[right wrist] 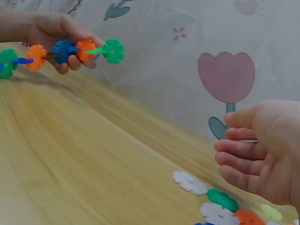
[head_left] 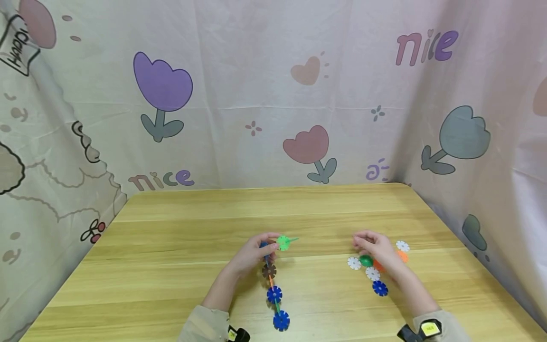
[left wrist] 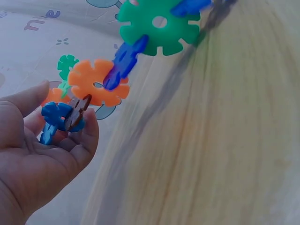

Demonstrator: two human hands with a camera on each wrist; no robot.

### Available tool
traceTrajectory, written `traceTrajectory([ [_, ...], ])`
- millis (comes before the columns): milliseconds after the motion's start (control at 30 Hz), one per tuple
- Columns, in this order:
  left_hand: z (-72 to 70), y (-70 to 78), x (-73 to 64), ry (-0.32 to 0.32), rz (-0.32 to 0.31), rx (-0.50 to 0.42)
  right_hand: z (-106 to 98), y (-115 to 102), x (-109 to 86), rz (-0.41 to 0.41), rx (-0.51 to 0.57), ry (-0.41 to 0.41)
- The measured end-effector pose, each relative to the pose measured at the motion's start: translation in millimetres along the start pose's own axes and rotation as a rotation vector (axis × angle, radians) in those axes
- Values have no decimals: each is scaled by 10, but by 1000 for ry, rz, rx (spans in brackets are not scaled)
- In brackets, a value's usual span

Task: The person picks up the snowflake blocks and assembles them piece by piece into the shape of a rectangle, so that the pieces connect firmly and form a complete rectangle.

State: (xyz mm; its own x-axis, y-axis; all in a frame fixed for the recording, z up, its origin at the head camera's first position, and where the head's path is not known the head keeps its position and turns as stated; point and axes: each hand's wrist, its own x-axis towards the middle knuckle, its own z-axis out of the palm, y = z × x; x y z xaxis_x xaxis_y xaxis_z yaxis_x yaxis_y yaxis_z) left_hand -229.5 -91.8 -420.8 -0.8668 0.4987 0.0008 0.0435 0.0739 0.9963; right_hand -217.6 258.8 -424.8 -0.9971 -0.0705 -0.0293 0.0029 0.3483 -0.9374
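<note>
My left hand grips a chain of interlocking flower-shaped plastic discs near its far end. Past the fingertips sticks a light green disc. An orange disc and a blue disc sit at the fingers in the right wrist view. From the hand the chain runs toward me through a brown disc and a dark blue disc to another blue disc. My right hand hovers over loose discs, fingers loosely bent, nothing visible in them. Below it lie a green disc and a white disc.
Around the right forearm lie more loose discs: a blue disc, a white disc and an orange disc. The wooden table ends at a printed curtain behind and at both sides.
</note>
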Motion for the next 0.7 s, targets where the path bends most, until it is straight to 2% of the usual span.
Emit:
traceTrajectory([
  [133,-5,-8,-1,-3,-4,-7,-45,21,6,-18,-165,-28],
  [200,-7,-13,-1,1,-9,-15,-48,35,7,-32,-214,-54],
  [400,-5,-30,8,6,-8,-29,-69,71,-5,-91,-230,-153],
  [567,-10,-28,6,0,-6,-36,-111,90,1,-151,-310,-240],
  [700,-12,-32,10,-10,0,-38,-115,92,5,-170,-354,-284],
])
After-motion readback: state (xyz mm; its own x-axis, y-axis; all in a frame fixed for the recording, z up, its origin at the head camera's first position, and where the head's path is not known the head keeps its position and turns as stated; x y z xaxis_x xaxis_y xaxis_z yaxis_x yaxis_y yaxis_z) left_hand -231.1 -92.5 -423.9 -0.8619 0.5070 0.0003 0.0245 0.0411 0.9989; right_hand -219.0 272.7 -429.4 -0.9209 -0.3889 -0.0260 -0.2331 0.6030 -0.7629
